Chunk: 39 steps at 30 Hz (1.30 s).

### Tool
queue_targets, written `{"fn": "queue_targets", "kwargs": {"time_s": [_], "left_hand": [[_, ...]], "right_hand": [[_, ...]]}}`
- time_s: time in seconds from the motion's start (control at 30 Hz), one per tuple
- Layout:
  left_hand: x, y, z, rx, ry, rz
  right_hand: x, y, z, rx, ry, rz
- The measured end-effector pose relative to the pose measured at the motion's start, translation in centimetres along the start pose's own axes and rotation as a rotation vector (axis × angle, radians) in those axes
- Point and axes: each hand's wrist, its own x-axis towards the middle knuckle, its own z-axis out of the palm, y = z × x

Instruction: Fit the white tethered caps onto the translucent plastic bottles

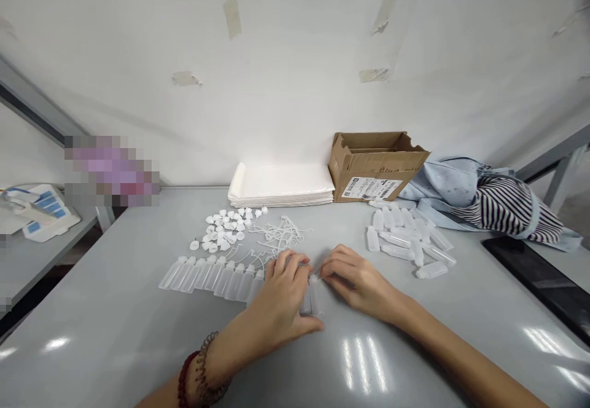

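Note:
My left hand (286, 294) arches over the right end of a row of translucent plastic squeeze bottles (221, 278), its fingers by the necks and its thumb at the base of the end bottle (316, 297). It steadies that bottle and hides part of its neighbours. At the same bottle's neck, my right hand (362, 282) pinches what looks like a thin white strap, mostly covered by the fingertips. Similar straps stick out from several necks in the row. Behind my left hand lies a tangle of loose white straps (281, 234).
White caps (225, 228) are heaped behind the row. More squeeze bottles (405, 230) lie loose at right, near a black phone-like slab (539, 285) and blue and striped cloth (502, 202). A cardboard box (382, 165) and stacked white packaging (283, 187) stand against the wall.

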Motion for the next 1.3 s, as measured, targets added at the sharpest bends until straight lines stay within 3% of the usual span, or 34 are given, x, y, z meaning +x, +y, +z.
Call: {"fn": "queue_targets", "kwargs": {"time_s": [0.13, 0.23, 0.4, 0.5, 0.6, 0.73, 0.83, 0.97, 1.03, 1.13, 1.17, 1.23, 1.3], "left_hand": [[0.0, -0.9, -1.2, -0.092, 0.037, -0.034], [0.0, -2.1, -3.3, -0.148, 0.109, -0.144], [-0.3, -4.5, -7.6, -0.11, 0.203, -0.322], [-1.0, -5.1, -8.6, -0.086, 0.196, -0.34], [-1.5, -4.6, -7.4, -0.038, 0.192, -0.244], [-1.5, -2.7, -3.1, 0.161, 0.177, 0.224], [-1.6, -1.6, -0.5, 0.298, 0.197, 0.442], [-3.4, -0.8, 0.3, 0.216, 0.22, 0.549], [-4.8, -0.6, 0.1, 0.104, 0.142, 0.575], [-6.5, -0.8, -0.4, -0.036, -0.037, 0.606], [-6.7, -1.0, -0.5, -0.08, -0.081, 0.607], [-6.9, -1.6, -0.8, -0.176, -0.142, 0.589], [-6.7, -2.2, -1.1, -0.261, -0.18, 0.57]], "right_hand": [[0.0, 1.2, -2.5, -0.102, 0.158, 0.102], [-0.5, 2.9, -4.6, -0.29, 0.281, 0.204], [-1.7, 5.7, -6.6, -0.522, 0.335, 0.357], [-2.0, 6.4, -6.9, -0.535, 0.335, 0.365], [-2.0, 6.4, -6.9, -0.539, 0.33, 0.348], [-1.7, 6.0, -6.3, -0.542, 0.356, 0.281], [-1.2, 5.6, -5.1, -0.525, 0.374, 0.194], [-0.4, 3.8, -3.3, -0.396, 0.35, 0.071], [-0.2, 1.7, -2.6, -0.272, 0.351, 0.061], [-0.5, -2.8, -1.2, 0.003, 0.329, 0.162], [-0.7, -4.3, -0.7, 0.137, 0.241, 0.188], [-1.2, -6.9, 0.6, 0.446, -0.005, 0.096], [-1.5, -8.4, 1.9, 0.616, -0.13, 0.094]]}}
